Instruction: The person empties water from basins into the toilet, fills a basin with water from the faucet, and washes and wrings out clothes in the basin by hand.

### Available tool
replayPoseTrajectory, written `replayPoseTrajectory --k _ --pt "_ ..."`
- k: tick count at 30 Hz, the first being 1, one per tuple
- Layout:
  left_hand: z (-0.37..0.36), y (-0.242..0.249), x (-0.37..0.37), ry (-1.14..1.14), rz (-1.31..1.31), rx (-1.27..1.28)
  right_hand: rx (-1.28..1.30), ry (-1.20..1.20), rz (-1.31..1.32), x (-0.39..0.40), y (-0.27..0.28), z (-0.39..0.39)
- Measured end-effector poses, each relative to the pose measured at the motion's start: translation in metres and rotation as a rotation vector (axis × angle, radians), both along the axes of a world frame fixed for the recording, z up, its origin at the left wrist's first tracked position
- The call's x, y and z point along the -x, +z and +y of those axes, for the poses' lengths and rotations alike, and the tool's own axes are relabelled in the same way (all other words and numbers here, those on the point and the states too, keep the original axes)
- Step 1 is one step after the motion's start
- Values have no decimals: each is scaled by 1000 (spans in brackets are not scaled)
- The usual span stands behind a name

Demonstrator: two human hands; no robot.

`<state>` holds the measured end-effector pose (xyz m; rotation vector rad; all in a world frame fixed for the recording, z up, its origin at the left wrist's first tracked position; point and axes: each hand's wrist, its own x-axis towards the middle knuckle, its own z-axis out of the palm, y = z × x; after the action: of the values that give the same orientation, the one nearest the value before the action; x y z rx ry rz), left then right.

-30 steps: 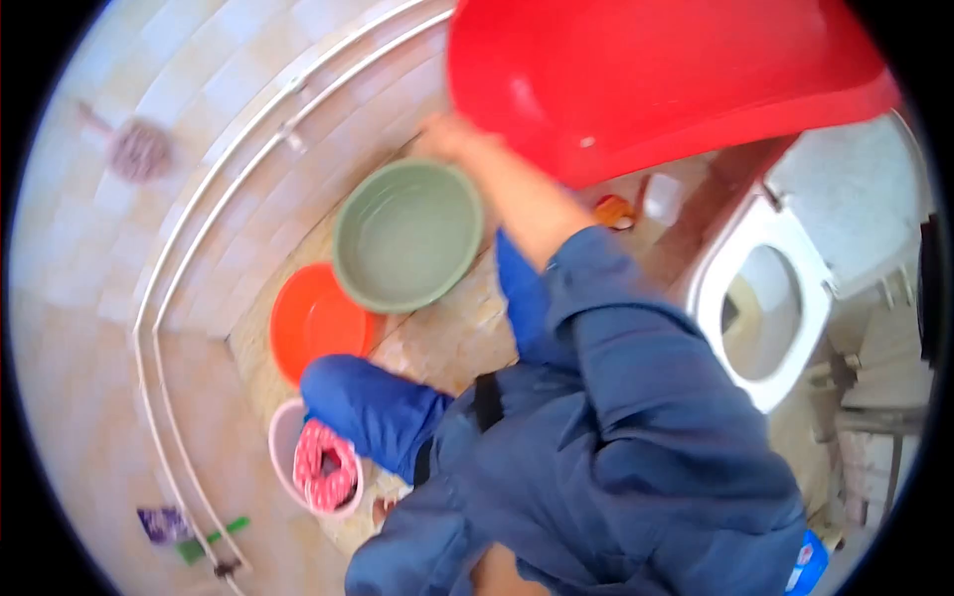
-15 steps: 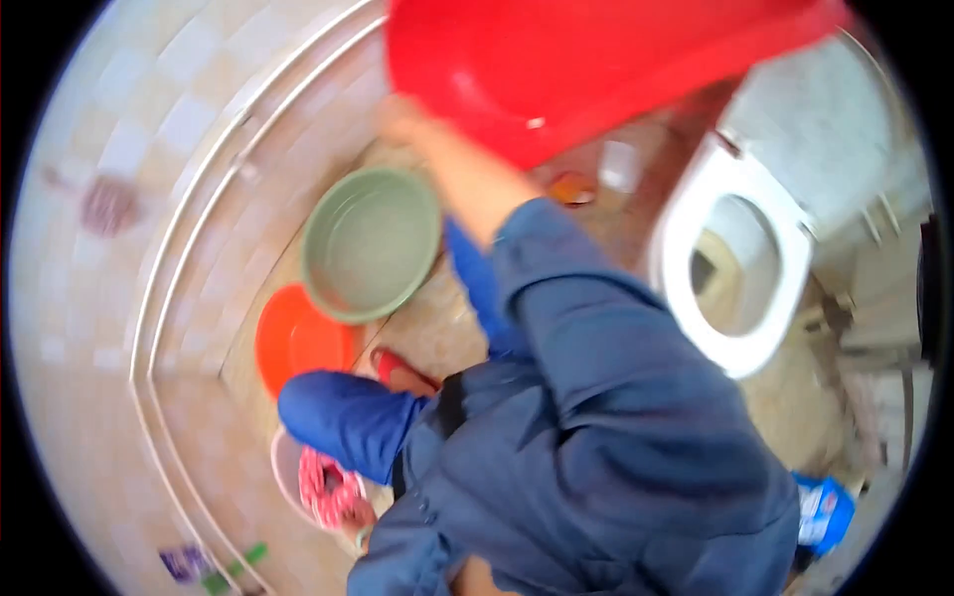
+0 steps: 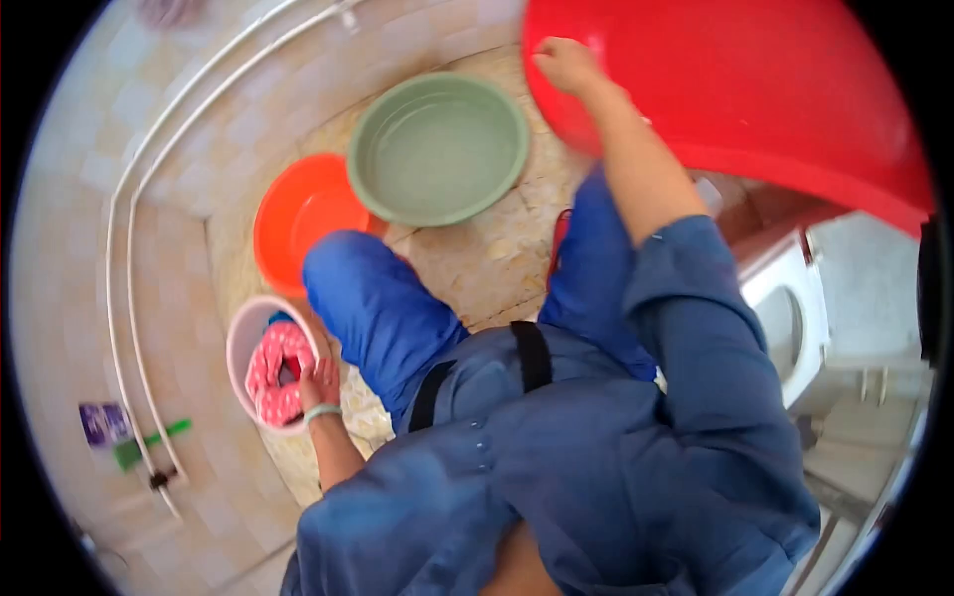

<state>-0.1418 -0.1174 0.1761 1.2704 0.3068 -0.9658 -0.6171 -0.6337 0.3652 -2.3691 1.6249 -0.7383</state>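
Note:
My left hand (image 3: 319, 386), with a pale band on its wrist, is closed at the right rim of a small pink bucket (image 3: 241, 338). Bunched inside that bucket is a pink cloth with white spots (image 3: 270, 366), and a bit of blue shows behind it. At the upper right, my right hand (image 3: 568, 66) is closed at the left edge of a large red tub (image 3: 735, 84). The tub appears tilted, its lower edge in front of the toilet; its far side runs out of view. The fingertips of my right hand are partly hidden.
A green basin (image 3: 437, 149) holding what looks like water overlaps an orange basin (image 3: 298, 214) on the tiled floor. To the right is a toilet (image 3: 795, 308) with its lid raised. White pipes (image 3: 124, 228) run along the left wall, near a green brush (image 3: 149, 445) and a purple packet (image 3: 103, 424).
The view has shifted, bringing the pink bucket and my left hand more into sight. My right hand and the red tub have moved right, and the tub covers more of the toilet.

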Motion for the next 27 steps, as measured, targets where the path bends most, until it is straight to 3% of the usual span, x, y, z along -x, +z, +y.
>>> replayPoseTrajectory --k 7,9,10,15,17,18,21,22,25,27 --pt "49 -85 36 -177 41 -379 -388 287 437 -8 -38 -12" --pt "78 -120 37 -428 115 -328 -545 379 508 -31 -67 -5" --pt "74 -117 49 -512 154 -341 -691 306 583 -42 -91 -5" --pt "30 -109 112 -1052 -42 -609 -651 588 773 -46 -183 -2" --pt "13 -113 132 -1253 -119 -631 -790 514 660 -54 -141 1" --pt "5 -115 140 -1332 -145 -629 -1011 342 697 -58 -136 -8" --pt "-13 -120 160 -1483 -175 -608 -880 475 734 -2 -215 -77" --pt "-16 -123 165 -1518 -177 -602 -945 374 728 -3 -211 -89" --pt "-23 -134 177 -1567 -168 -594 -1105 327 465 -12 -203 -130" --pt "-22 -131 184 -1433 9 -648 -1104 308 447 -31 -190 -151"
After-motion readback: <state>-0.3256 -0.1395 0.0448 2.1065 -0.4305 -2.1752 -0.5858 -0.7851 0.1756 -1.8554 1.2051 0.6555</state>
